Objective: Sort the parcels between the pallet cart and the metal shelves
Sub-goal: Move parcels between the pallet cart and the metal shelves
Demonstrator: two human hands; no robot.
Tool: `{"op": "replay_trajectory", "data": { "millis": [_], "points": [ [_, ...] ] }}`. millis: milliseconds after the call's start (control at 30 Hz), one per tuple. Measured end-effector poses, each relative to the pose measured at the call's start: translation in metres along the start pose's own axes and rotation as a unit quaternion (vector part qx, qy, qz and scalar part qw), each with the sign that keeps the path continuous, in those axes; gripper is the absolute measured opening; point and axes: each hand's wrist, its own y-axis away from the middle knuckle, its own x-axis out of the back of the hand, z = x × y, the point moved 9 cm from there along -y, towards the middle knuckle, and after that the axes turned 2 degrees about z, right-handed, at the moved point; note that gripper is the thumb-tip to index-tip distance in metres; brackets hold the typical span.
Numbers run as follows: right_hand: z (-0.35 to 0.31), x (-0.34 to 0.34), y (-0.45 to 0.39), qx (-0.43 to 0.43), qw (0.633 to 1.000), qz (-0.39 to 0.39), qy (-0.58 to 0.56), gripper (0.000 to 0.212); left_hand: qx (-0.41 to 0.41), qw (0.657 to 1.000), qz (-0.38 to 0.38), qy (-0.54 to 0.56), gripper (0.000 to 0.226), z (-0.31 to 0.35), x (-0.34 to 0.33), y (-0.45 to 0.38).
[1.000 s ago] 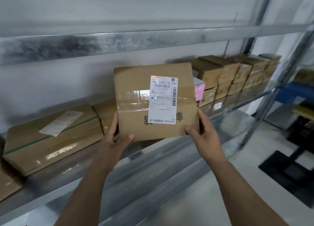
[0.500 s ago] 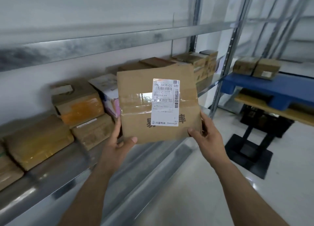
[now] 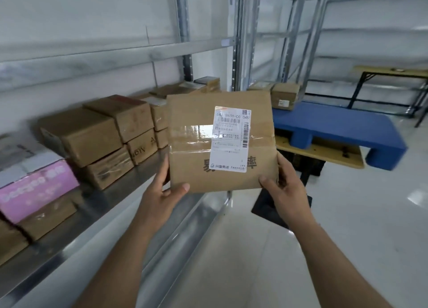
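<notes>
Both hands are gripping a flat brown cardboard parcel with a white shipping label [image 3: 221, 143] upright at chest height: left hand [image 3: 162, 196] at seven o'clock, right hand [image 3: 286, 192] at five. The blue plastic pallet [image 3: 335, 125] is lying at two o'clock, nearer the right hand; the grey metal shelf [image 3: 115, 192] is lying at nine.

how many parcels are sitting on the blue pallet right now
2: two brown cardboard parcels side by side at the far left end of the blue plastic pallet, a left one and a right one. The held box may hide others.

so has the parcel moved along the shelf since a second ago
Yes. The parcel, held by both hands, has travelled rightward along the shelf, from beside the left-end boxes to past its end post, toward the blue pallet.
</notes>
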Motion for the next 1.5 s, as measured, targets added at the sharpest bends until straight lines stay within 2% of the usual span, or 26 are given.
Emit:
{"op": "replay_trajectory", "data": {
  "millis": [467,1033,1267,1500],
  "points": [
    [0.077,0.116,-0.092,-0.033,0.992,0.114,0.053,0.061,-0.054,0.992,-0.114,-0.003,0.073,0.024,-0.164,-0.127],
    [0.147,0.208,-0.315,-0.067,0.966,0.231,0.093,0.056,-0.093,0.967,-0.239,0.005,0.077,0.033,-0.356,-0.396],
    [0.182,0.271,-0.362,-0.112,0.941,0.277,0.160,0.057,-0.103,0.953,-0.285,-0.011,0.077,0.036,-0.455,-0.447],
    [0.235,0.337,-0.429,-0.131,0.937,0.271,0.174,0.053,-0.073,0.948,-0.309,-0.003,0.076,0.043,-0.553,-0.500]
  ]
}}
